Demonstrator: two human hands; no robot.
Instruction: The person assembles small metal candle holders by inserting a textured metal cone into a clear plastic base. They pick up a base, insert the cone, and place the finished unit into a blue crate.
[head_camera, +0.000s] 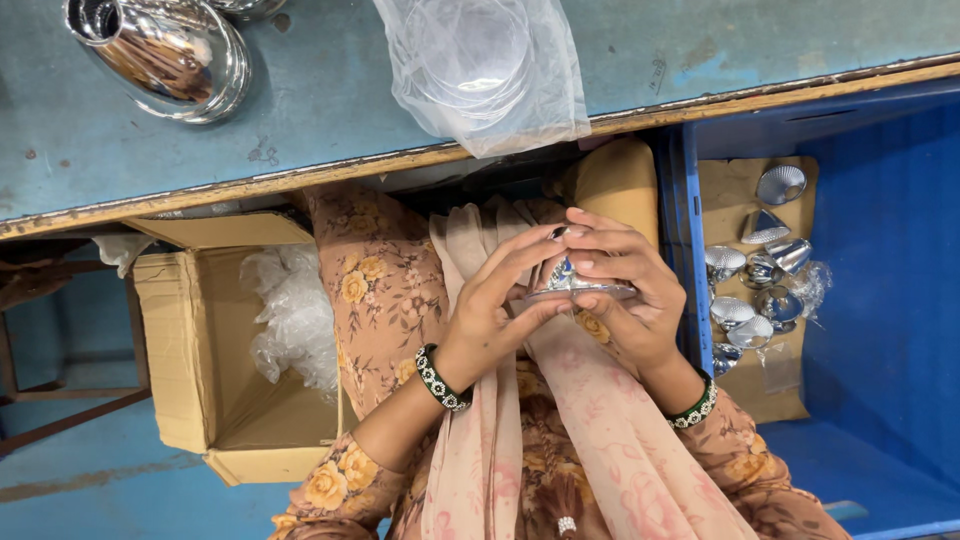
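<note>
I hold a small chrome reflector piece (580, 285) between both hands, over my lap and just below the edge of the blue-green table (330, 100). My left hand (490, 310) pinches it from one side, fingers curled closed against its rim, and my right hand (630, 290) is clamped on it from the other side, its fingers folded over the top. The two hands touch each other around the piece.

A beaded bracelet (440, 378) sits on my left wrist. Beyond my right hand, close by, a blue crate (880, 300) holds a sheet of cardboard with a cluster of small chrome reflectors (755, 285) on it. Beyond my left hand stands an open cardboard box (190, 340) with crumpled clear plastic (295, 315) inside. Past my fingertips, on the table, lies a clear plastic bag (485, 70), and farther to the left-hand side a large chrome reflector (165, 55).
</note>
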